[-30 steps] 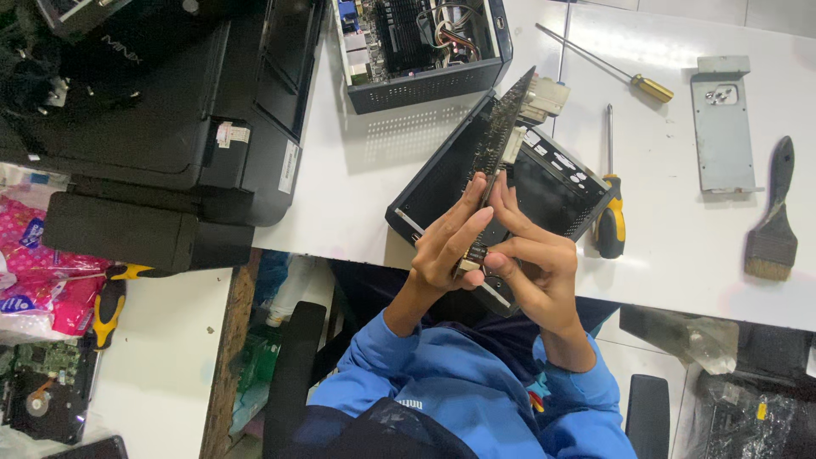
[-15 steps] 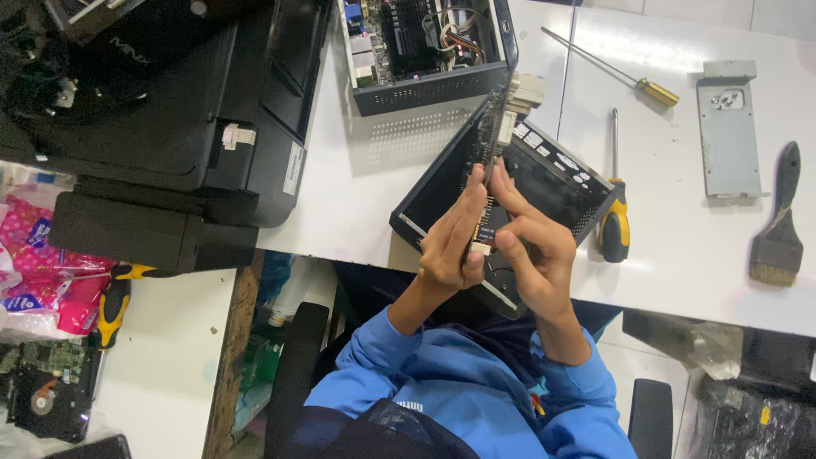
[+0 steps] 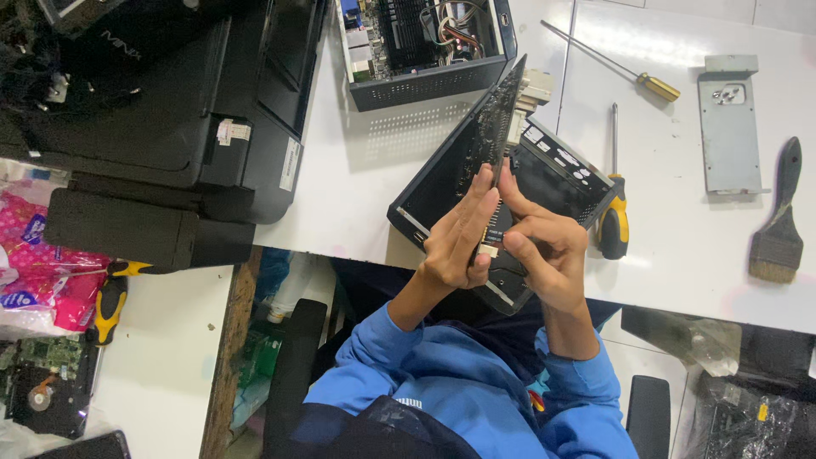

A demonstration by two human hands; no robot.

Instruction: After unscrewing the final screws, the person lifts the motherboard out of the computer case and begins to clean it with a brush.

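Observation:
I hold a dark circuit card point(image 3: 495, 127) edge-on above a black computer case cover point(image 3: 544, 183) on the white table point(image 3: 680, 238). My left hand point(image 3: 459, 242) presses flat against the card's left face. My right hand point(image 3: 544, 255) pinches the card's near end, where a small white connector shows between the fingers. A pale metal bracket point(image 3: 534, 89) sits at the card's far end. Blue sleeves cover both forearms.
An open small computer chassis point(image 3: 421, 47) lies at the back. A black printer point(image 3: 161, 110) fills the left. Two screwdrivers point(image 3: 614, 191) point(image 3: 612, 64), a grey metal plate point(image 3: 729, 123) and a brush point(image 3: 780, 221) lie to the right. A hard drive point(image 3: 42, 395) sits at lower left.
The view has shifted slightly. Both hands keep hold of the card, with small finger adjustments at its near end.

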